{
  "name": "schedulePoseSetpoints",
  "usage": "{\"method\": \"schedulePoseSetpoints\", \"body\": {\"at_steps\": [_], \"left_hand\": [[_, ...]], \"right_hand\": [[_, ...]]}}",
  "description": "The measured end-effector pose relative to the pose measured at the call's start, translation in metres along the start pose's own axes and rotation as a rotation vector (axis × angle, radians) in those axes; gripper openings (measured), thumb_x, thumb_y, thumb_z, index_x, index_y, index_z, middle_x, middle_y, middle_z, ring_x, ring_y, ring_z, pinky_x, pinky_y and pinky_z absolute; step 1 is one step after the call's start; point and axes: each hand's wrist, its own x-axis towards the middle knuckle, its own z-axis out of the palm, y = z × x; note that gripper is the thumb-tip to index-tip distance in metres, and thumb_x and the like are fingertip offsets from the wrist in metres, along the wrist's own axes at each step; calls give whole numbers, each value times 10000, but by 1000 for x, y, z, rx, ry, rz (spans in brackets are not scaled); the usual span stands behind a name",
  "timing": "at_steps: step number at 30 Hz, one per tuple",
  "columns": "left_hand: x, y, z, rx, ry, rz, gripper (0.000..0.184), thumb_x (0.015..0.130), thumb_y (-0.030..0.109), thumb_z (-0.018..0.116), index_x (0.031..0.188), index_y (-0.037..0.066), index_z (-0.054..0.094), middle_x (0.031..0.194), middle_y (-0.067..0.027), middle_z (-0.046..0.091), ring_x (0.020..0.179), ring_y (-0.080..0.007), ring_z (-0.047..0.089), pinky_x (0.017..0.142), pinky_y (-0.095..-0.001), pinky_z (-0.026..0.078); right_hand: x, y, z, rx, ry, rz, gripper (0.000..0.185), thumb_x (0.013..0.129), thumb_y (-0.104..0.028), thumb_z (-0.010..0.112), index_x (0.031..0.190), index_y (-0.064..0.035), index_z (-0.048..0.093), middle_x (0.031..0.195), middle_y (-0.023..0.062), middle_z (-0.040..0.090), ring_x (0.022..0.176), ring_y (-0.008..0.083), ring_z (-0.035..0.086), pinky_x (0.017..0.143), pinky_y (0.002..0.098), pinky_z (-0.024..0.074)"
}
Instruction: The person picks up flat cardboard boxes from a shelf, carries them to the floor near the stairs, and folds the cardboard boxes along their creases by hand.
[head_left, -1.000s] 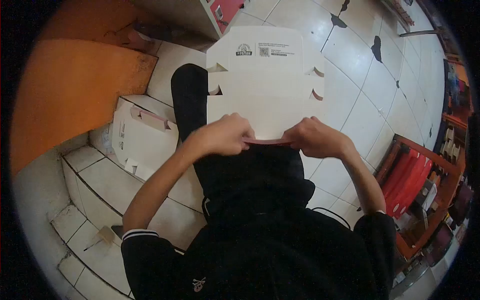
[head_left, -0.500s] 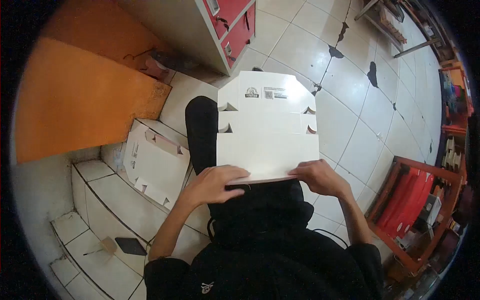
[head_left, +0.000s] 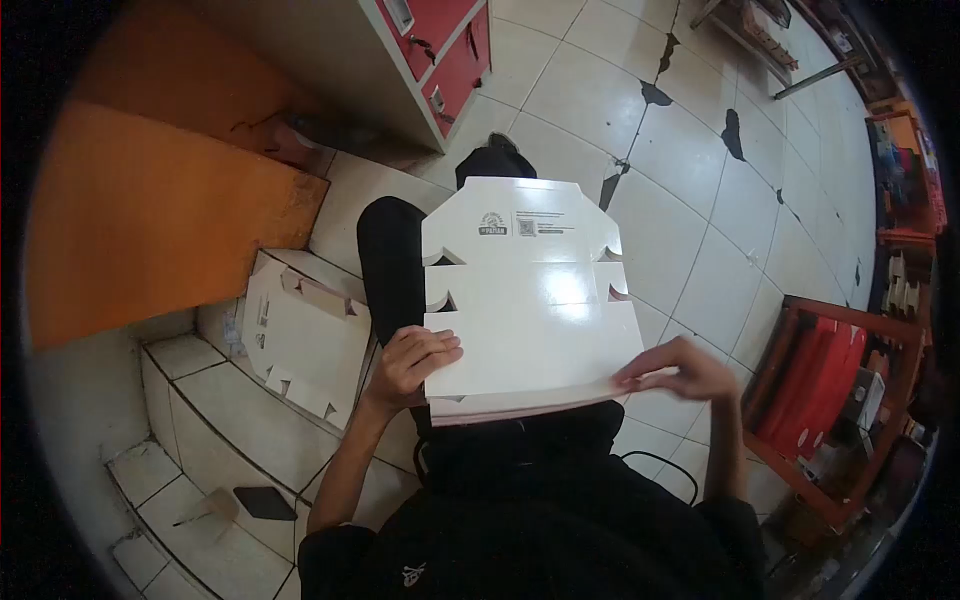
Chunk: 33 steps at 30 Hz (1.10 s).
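Note:
A white die-cut cardboard sheet with a printed logo and notched sides lies across my lap, its near edge folded over in a narrow strip. At its left edge my left hand grips the cardboard, fingers on top. My right hand pinches the near right corner between thumb and fingers, slightly blurred. To the left, another white cardboard piece with similar notches and a folded strip lies on the tiled step.
A dark flat object lies on the lower step at the left. An orange panel and a cabinet with red drawers stand ahead. At the right is a wooden frame with a red item inside.
The cardboard has come lower and its near edge is now folded over. My left hand has moved from the near edge to the left side; my right hand has shifted to the near right corner.

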Motion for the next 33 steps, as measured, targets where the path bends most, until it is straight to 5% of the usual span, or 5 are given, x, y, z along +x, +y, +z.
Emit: {"method": "schedulePoseSetpoints", "body": {"at_steps": [7,13,27,29,33], "left_hand": [[9,-11,3,-234,150,-86,226,711,208,727,850,40,664,787,-74,658,786,-228,661,723,-349,494],[13,-9,3,-392,276,-520,212,841,205,661,840,-6,650,739,-94,665,669,-194,636,622,-316,492],[41,-84,48,119,347,-785,523,841,437,669,1034,-48,629,930,-123,682,815,-190,637,765,-342,493],[46,-76,52,-474,429,-1109,535,832,427,684,1082,-36,587,948,-110,668,839,-173,627,794,-318,486],[51,-80,40,-848,231,-1091,551,823,426,695,1107,-25,553,880,-91,657,822,-156,621,801,-293,481]], "right_hand": [[-7,29,18,-423,462,-65,535,666,-183,794,1173,-155,625,1425,81,416,1384,326,259,1132,545,124],[42,58,38,-39,837,-205,202,896,-204,608,902,-2,604,827,128,660,766,202,639,671,300,487],[120,76,14,-171,1084,140,530,869,-157,652,1291,34,394,1125,169,597,969,201,621,818,334,517],[121,60,4,690,714,272,490,867,-155,656,1255,55,442,1076,182,619,903,195,646,767,326,539],[125,64,0,716,662,333,342,881,-144,635,1148,52,549,985,141,656,839,174,653,751,310,544]]}}
